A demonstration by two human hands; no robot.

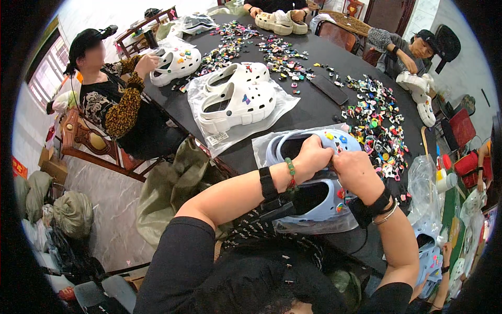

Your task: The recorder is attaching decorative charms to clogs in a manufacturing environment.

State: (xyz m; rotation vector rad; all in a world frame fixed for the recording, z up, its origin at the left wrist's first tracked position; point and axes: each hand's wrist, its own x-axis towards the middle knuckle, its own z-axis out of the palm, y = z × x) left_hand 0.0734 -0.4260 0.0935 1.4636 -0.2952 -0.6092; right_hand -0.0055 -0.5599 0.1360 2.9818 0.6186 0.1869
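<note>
Two light-blue clogs lie side by side in front of me on clear plastic wrapping [345,226]. Colourful charms sit on the uppers of the far clog [274,148] and the near clog [325,205]. My left hand [315,157] is closed over the far clog's opening, gripping the edge of its upper. Against it, knuckles bent, presses my right hand [357,174], also closed, over the same upper. Whatever small thing is pinched between the fingertips is hidden by the hands. The near clog lies below my hands, untouched by the fingers as far as I can see.
Loose charms [374,112] spread over the dark table [308,112] beyond and right of the clogs. White clogs [246,102] rest on plastic ahead-left, near a black flat case [329,90]. People handle clogs left [115,99], right [405,57] and across. More blue clogs [430,261] lie lower right.
</note>
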